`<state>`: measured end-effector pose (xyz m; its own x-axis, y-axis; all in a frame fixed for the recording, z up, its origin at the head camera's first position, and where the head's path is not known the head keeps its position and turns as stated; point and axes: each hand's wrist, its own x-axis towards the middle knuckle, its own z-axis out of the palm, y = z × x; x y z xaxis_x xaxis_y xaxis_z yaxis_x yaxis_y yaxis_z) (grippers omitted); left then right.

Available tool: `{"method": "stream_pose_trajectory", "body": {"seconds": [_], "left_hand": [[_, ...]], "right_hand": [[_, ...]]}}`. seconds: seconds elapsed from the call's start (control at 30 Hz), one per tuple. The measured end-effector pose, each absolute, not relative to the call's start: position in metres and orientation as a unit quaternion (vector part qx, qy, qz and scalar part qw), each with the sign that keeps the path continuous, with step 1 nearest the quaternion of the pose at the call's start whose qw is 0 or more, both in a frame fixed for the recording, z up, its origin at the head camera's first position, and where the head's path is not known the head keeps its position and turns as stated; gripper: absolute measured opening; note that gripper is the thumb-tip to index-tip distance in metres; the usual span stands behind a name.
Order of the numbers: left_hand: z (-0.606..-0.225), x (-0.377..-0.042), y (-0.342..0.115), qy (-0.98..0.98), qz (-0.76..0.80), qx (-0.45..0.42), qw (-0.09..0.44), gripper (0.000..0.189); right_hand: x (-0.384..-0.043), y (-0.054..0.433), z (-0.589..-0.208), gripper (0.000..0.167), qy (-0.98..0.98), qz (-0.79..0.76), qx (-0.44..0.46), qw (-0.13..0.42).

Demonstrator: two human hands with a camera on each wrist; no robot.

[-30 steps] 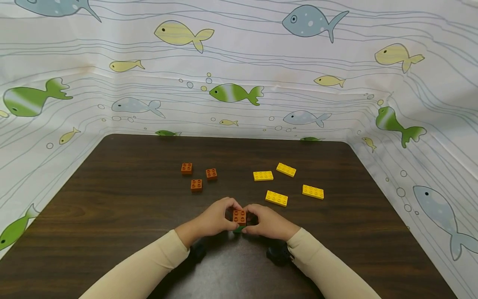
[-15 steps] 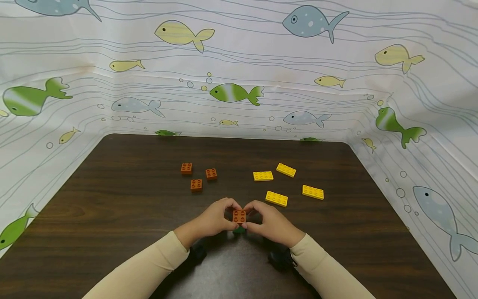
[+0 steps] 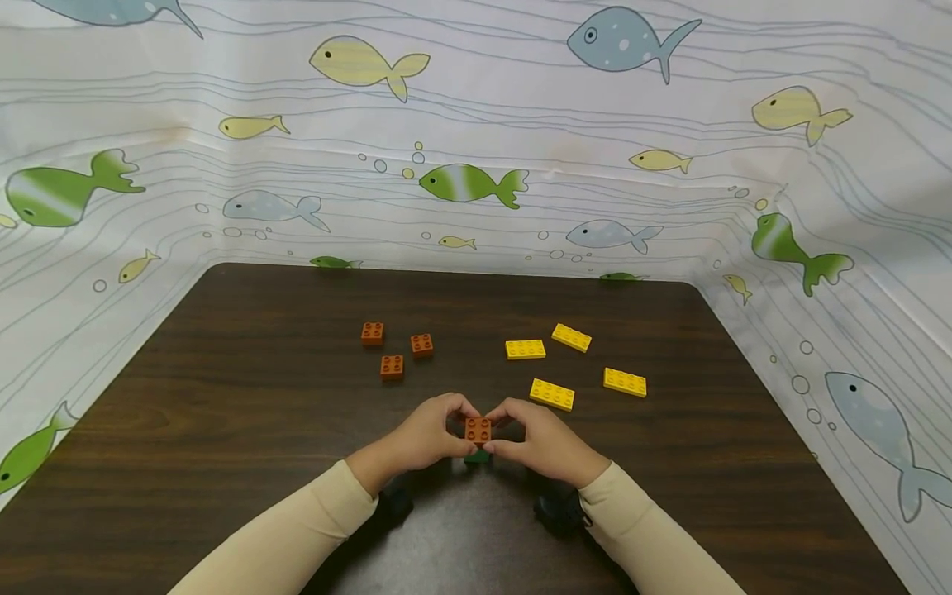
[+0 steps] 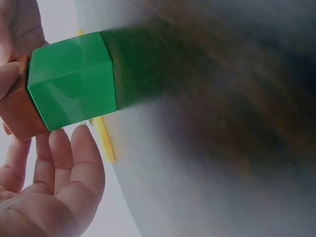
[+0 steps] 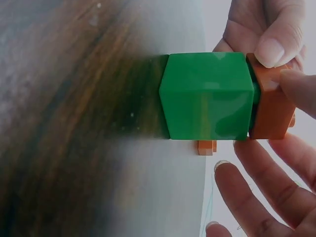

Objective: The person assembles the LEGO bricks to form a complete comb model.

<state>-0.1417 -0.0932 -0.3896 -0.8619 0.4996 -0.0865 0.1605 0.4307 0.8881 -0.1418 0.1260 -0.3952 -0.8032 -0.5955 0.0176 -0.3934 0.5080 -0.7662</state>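
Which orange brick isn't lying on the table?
The orange brick nearest the person: it's atop the green block; the other three lie directly on the table.

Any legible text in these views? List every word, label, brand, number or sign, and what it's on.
None readable.
Green block: visible sides plain.
Orange brick on top of it: no readable marking; studs too small to check.
Loose orange bricks and yellow bricks: too small to rule out stud marks.
Backdrop: fish, bubbles, lines; no lettering seen.
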Motion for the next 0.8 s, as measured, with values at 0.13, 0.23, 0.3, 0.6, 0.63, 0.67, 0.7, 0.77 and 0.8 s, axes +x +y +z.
{"method": "stream_pose_trajectory", "body": {"seconds": [0.13, 0.23, 0.3, 0.6, 0.63, 0.67, 0.7, 0.77, 0.8], "left_hand": [[-0.3907, -0.1435, -0.0927, 0.830, 0.490, 0.206, 0.171, 0.028], [-0.3907, -0.1437, -0.0918, 0.830, 0.490, 0.204, 0.173, 0.027], [-0.3903, -0.1432, -0.0911, 0.832, 0.486, 0.201, 0.174, 0.027], [-0.3901, -0.1401, -0.0880, 0.839, 0.484, 0.179, 0.172, 0.027], [-0.3904, -0.1400, -0.0881, 0.838, 0.486, 0.178, 0.172, 0.027], [-0.3909, -0.1399, -0.0882, 0.837, 0.488, 0.177, 0.172, 0.027], [-0.3914, -0.1400, -0.0881, 0.835, 0.491, 0.176, 0.173, 0.027], [-0.3920, -0.1401, -0.0880, 0.832, 0.499, 0.172, 0.173, 0.028], [-0.3924, -0.1403, -0.0880, 0.830, 0.502, 0.171, 0.175, 0.028]], "right_hand": [[-0.1425, 0.1267, -0.3962, 0.030, 0.857, -0.409, -0.284, 0.134], [-0.1426, 0.1270, -0.3973, 0.029, 0.854, -0.414, -0.283, 0.139], [-0.1423, 0.1269, -0.3976, 0.029, 0.855, -0.413, -0.283, 0.136], [-0.1385, 0.1256, -0.3978, 0.029, 0.868, -0.384, -0.296, 0.105], [-0.1385, 0.1256, -0.3978, 0.028, 0.869, -0.383, -0.296, 0.104], [-0.1386, 0.1256, -0.3977, 0.028, 0.869, -0.383, -0.296, 0.105], [-0.1389, 0.1256, -0.3978, 0.028, 0.869, -0.382, -0.296, 0.106], [-0.1397, 0.1258, -0.3979, 0.029, 0.870, -0.381, -0.295, 0.108], [-0.1401, 0.1259, -0.3979, 0.029, 0.869, -0.382, -0.294, 0.110]]}}
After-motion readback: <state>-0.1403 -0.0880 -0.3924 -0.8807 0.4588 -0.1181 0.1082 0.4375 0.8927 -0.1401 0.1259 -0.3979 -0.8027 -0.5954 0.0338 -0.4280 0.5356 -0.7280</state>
